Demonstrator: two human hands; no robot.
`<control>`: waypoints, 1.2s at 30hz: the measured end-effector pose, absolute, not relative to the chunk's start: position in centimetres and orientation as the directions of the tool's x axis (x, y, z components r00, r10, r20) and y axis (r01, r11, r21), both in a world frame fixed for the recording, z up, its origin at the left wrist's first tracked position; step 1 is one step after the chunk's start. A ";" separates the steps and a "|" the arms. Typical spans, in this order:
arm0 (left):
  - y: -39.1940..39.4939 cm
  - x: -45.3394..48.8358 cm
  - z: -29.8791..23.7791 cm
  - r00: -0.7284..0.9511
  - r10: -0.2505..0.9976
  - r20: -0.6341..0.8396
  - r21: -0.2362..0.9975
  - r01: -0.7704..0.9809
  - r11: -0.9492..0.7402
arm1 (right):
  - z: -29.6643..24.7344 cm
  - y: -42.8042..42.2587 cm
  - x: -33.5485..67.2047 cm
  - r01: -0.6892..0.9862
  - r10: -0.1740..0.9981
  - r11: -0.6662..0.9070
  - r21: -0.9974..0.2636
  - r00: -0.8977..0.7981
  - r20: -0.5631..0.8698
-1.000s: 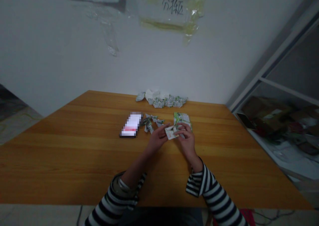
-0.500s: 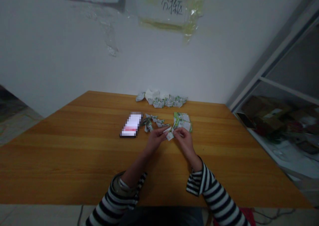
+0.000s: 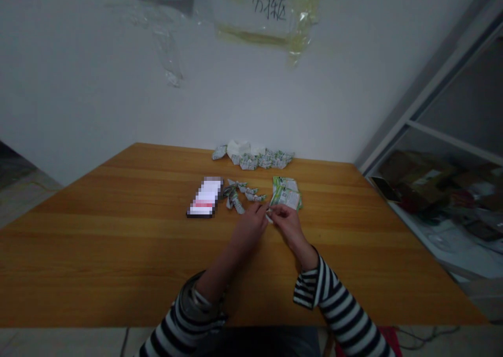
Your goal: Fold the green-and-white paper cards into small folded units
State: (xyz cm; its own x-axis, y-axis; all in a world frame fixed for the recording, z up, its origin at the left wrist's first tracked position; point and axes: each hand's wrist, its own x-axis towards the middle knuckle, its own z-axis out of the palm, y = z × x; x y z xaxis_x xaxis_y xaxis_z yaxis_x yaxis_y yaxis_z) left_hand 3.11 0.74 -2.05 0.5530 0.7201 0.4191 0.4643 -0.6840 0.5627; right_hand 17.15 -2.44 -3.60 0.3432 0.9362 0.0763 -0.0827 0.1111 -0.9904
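Currently, the left hand [image 3: 249,230] and right hand [image 3: 288,227] are working close together near the table's centre, over a wooden table [image 3: 118,252]. The right hand's thumb and fingers are pressed together, pinching a small folded paper piece [image 3: 269,216], white and mostly hidden by the fingers. The left hand's fingers are curling in toward the same piece from the other side and appear to be gripping its edge, though how firmly they are gripping cannot be told from this view.

Just beyond the right hand, a stack of printed green-and-white paper sheets [image 3: 285,193] is lying flat on the table. Left of it, several folded paper pieces [image 3: 238,193] are lying in a loose row, just beside a phone [image 3: 205,197] with a pixelated screen. Farther back, a heap of crumpled printed paper [image 3: 251,159] is sitting along the table's far edge, near the wall. Striped sleeves [image 3: 338,299] are covering both forearms up to the wrists.
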 end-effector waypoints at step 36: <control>1.8 2.6 -1.8 0.316 0.898 0.307 0.933 0.085 -0.349 | -3.2 -3.1 18.1 0.440 0.896 0.220 -0.871 0.262 0.359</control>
